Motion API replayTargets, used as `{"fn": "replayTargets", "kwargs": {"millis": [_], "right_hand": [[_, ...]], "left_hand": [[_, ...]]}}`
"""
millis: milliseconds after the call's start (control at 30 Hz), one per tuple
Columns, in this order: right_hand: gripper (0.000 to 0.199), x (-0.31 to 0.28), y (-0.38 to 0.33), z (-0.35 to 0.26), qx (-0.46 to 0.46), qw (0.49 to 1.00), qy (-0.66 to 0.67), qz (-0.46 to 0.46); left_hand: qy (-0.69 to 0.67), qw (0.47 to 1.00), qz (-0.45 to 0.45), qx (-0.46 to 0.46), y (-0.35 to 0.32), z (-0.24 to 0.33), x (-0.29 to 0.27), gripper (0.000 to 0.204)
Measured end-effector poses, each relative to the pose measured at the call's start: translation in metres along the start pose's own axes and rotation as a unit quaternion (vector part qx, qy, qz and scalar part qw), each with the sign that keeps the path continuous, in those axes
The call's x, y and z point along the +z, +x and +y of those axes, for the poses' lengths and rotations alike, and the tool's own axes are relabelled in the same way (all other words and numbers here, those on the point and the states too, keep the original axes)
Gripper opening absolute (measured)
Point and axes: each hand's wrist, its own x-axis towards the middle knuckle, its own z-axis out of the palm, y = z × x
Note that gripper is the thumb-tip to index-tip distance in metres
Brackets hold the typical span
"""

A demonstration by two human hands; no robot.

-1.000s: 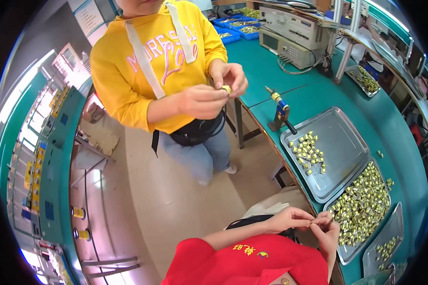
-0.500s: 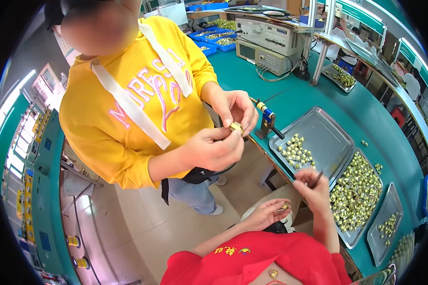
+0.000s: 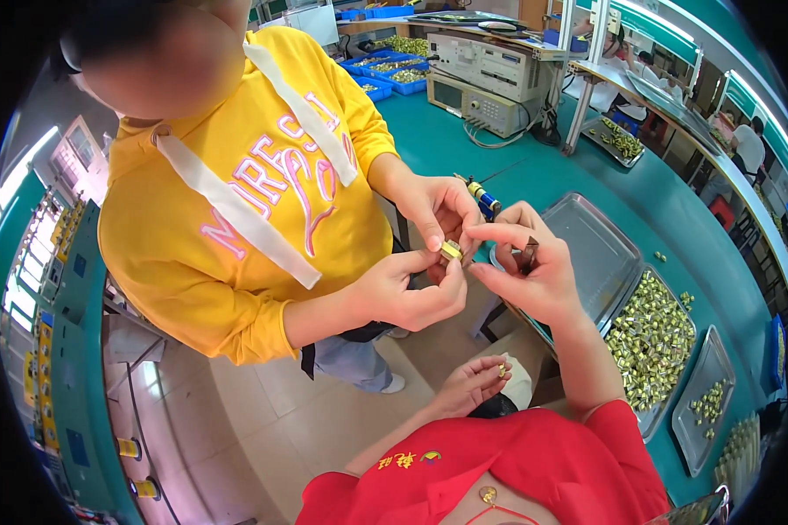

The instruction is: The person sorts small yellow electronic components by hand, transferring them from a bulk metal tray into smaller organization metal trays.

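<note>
My right hand is raised beside a co-worker's two hands. A slim dark tool, partly hidden, is tucked in its curled fingers. Its thumb and forefinger are apart, close to a small yellow-wrapped coil component which the co-worker pinches with both hands; whether I touch it I cannot tell. Lower down, in front of my red shirt, my left hand holds another small yellow component at its fingertips.
The co-worker in a yellow hoodie stands at my left front. On the green bench lie metal trays, one heaped with yellow components. A blue-and-black bench fixture is behind the hands; instruments stand farther back.
My right hand has risen from over the tray, leftward and away from me, to the co-worker's hands, its thumb and forefinger parting. My left hand has shifted slightly left, still with its component.
</note>
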Motion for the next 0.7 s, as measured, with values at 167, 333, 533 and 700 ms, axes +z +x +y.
{"fn": "replayTargets", "kwargs": {"millis": [167, 333, 533, 700], "right_hand": [[0.041, 0.002, 0.001, -0.004, 0.008, 0.999, -0.03, -0.016], [0.04, 0.005, 0.001, -0.005, 0.019, 0.999, -0.035, -0.021], [0.036, -0.002, 0.012, 0.002, 0.003, 0.995, -0.068, -0.074], [0.03, -0.005, 0.022, 0.008, -0.013, 0.99, -0.082, -0.115]], "left_hand": [[-0.001, 1.0, -0.007, -0.01, -0.001, -0.001, 0.002, 0.03], [0.0, 1.0, -0.004, -0.023, -0.001, -0.001, -0.001, 0.032], [-0.005, 0.999, -0.014, -0.031, -0.001, 0.0, -0.004, 0.032], [-0.012, 0.999, -0.033, -0.034, 0.003, 0.002, -0.005, 0.028]]}}
